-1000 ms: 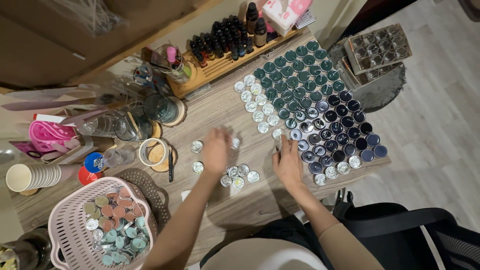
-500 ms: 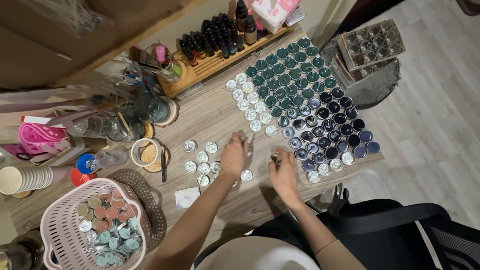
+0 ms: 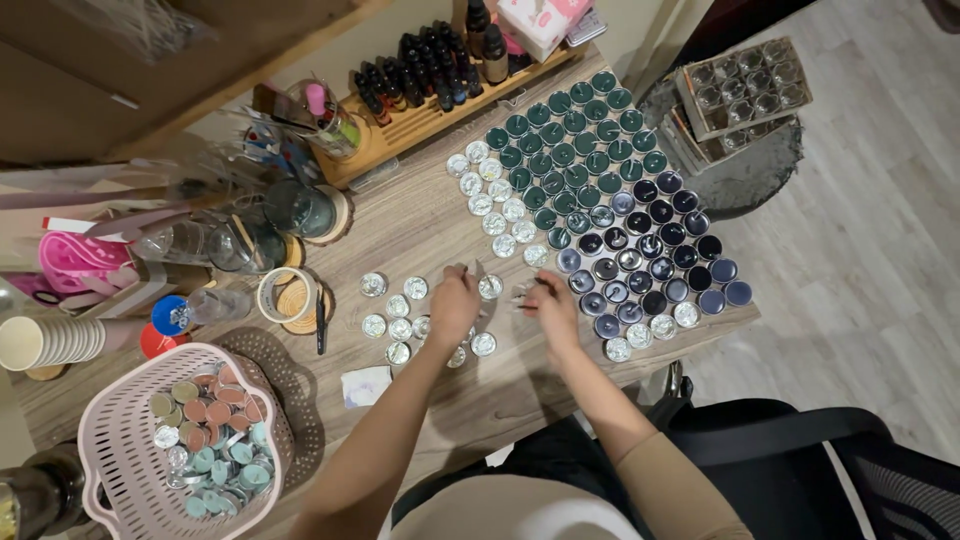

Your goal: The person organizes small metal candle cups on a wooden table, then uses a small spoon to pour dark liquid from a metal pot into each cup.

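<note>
My left hand [image 3: 455, 300] hovers, fingers curled down, over a loose cluster of small silver tins [image 3: 400, 325] on the wooden table [image 3: 420, 225]; one tin [image 3: 490, 287] lies just right of its fingertips. Whether it grips anything is hidden. My right hand [image 3: 552, 305] is a little to the right, fingers pinched on a small silver tin [image 3: 523, 296] held just above the table. Right of it stand packed rows of dark navy filled tins [image 3: 660, 250], with dark green filled tins [image 3: 570, 150] behind them and empty silver tins [image 3: 490, 200] to their left.
A pink basket [image 3: 110, 420] of round lids sits front left. Paper cups [image 3: 40, 340], a tape roll [image 3: 285, 297], glass jars [image 3: 300, 210] and a wooden rack of dark bottles [image 3: 430, 70] line the left and back. A crate of jars [image 3: 745, 90] is on the floor.
My left hand has come back toward the tin cluster and lowered. My right hand moved slightly left and up with its tin. More tins now lie in the cluster.
</note>
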